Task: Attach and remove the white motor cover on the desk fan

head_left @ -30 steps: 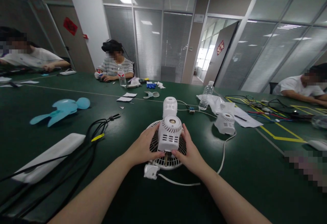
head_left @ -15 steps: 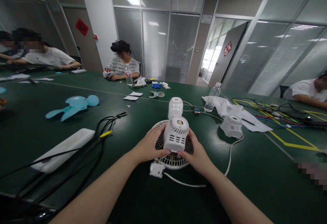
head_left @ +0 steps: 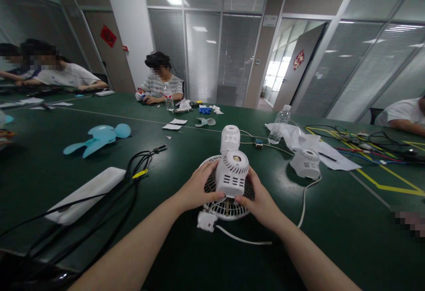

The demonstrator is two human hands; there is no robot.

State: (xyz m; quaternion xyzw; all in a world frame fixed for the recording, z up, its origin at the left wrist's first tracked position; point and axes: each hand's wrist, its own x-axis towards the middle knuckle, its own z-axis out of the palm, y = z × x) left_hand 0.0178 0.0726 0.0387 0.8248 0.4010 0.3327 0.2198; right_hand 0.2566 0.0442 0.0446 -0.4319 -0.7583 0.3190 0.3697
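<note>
A white vented fan motor housing (head_left: 232, 178) sits between my two hands, above a round fan grille (head_left: 229, 211) on the table. My left hand (head_left: 202, 184) grips its left side, thumb along the lower front edge. On the opposite side my right hand (head_left: 260, 198) holds it, with the thumb also at that edge. The fingers behind the housing are partly hidden. Just beyond stands another white vented part (head_left: 230, 138). Close to my left wrist lies a white plug-like block (head_left: 206, 221) by a white cord (head_left: 244, 240).
A second white housing (head_left: 305, 163) with a cord and a water bottle (head_left: 279, 124) stand right. Leftward lie a white power strip (head_left: 88, 193), black cables (head_left: 133, 184) and blue fan blades (head_left: 102, 136). A person (head_left: 161, 80) sits across the green table (head_left: 159, 251).
The whole scene has shifted slightly rightward in view. Both hands keep their hold on the housing, which stays over the grille.
</note>
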